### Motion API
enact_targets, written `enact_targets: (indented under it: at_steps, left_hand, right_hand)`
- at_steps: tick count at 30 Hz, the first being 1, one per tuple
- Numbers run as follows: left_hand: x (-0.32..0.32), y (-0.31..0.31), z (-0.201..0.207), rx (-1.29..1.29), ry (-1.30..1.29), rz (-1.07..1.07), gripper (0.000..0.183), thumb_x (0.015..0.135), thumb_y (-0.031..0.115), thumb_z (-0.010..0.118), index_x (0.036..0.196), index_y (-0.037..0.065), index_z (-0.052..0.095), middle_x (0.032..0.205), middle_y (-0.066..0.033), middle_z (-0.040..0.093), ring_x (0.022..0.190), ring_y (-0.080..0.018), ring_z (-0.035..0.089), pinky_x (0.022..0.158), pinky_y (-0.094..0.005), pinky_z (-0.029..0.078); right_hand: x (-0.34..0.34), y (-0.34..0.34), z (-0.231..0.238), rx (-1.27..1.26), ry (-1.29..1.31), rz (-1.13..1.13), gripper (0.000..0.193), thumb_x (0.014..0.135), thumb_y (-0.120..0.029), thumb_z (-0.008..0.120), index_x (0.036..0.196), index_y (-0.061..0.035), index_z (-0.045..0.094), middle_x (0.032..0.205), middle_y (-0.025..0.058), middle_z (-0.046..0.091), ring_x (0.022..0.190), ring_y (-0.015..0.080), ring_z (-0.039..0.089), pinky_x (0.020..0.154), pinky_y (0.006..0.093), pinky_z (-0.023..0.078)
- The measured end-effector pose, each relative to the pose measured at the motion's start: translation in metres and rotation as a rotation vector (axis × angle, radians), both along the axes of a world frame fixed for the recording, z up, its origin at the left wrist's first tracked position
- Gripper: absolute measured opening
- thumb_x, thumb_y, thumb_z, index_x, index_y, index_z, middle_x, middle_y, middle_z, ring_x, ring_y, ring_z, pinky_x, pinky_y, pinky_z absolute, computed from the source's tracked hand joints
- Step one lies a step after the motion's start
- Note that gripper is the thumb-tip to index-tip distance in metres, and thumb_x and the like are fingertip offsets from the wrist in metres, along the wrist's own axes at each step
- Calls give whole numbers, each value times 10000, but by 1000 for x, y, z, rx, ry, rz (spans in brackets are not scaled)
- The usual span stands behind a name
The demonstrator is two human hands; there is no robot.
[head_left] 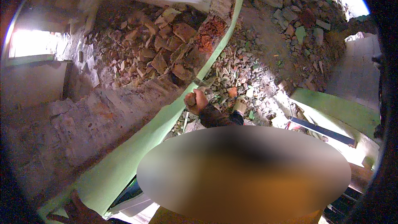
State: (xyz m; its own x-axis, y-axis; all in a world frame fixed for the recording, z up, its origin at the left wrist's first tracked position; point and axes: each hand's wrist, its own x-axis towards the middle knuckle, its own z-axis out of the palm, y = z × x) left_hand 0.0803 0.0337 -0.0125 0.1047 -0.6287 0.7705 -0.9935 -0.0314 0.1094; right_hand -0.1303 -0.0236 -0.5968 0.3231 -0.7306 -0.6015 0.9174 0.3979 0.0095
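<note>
Toward ten o'clock, a bright opening [35,43] is seen in the far wall, and between seven and eight o'clock the left hand [81,212] is seen in shadow, its fingers spread wide with nothing seen in their grasp, laid against the green-painted wall edge [128,153]. By that edge (bent by the lens) the view is crossed from the hand, past the centre, to just after twelve. At eleven o'clock, broken bricks [170,35] are heaped beyond it. At the centre, the right hand [195,101] is held at the edge with its fingers curled tightly; whether anything is gripped cannot be told. Just above the fist, a small dark piece [202,83] is seen at the edge. Toward one o'clock, loose rubble [232,68] is strewn. At three o'clock, a green slab [336,107] is seen, with a dark bar [323,131] slanted below it.
</note>
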Motion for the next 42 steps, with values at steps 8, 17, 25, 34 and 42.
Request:
enact_targets:
  at_steps: [8, 17, 25, 34, 42]
  left_hand:
    - [7, 21, -4, 123, -92, 115, 1252, 679, 315, 842, 1491, 70, -78, 558, 58, 428, 486, -89, 406, 468, -256, 419]
    - [42, 31, -8, 161, -207, 130, 1324, 648, 404, 843, 1471, 21, -121, 526, 42, 423, 453, -105, 389, 437, -280, 406]
    - [29, 34, -6, 172, -54, 60, 1319, 657, 351, 857, 1470, 26, -129, 532, 40, 419, 470, -95, 391, 462, -261, 423]
    - [29, 31, 0, 261, -461, 254, 1316, 674, 400, 837, 1456, -8, -139, 532, 8, 448, 459, -121, 434, 452, -288, 439]
    - [11, 36, -5, 182, 102, 293, 1032, 769, 160, 774, 1512, 110, 59, 1025, -144, 677, 870, -201, 628, 836, -326, 492]
  right_hand:
    - [-150, 110, 33, 125, 213, 163, 386, 933, -387, 481, 610, -186, 416, 520, -37, 408, 393, 120, 391, 360, 276, 314]
    - [-73, 67, 14, 423, 65, -363, 367, 919, -377, 500, 624, -174, 425, 523, -20, 417, 406, 144, 400, 390, 294, 344]
    - [-51, 37, 59, -14, -75, 20, 350, 907, -369, 516, 636, -163, 433, 526, -4, 424, 418, 165, 408, 416, 309, 370]
    - [-97, 90, 49, 497, 139, -358, 334, 893, -359, 535, 650, -150, 442, 529, 14, 432, 431, 189, 417, 446, 327, 401]
    - [-28, -10, 87, -3, -36, -131, 354, 932, -347, 476, 649, -146, 407, 514, -21, 400, 411, 127, 379, 406, 284, 330]
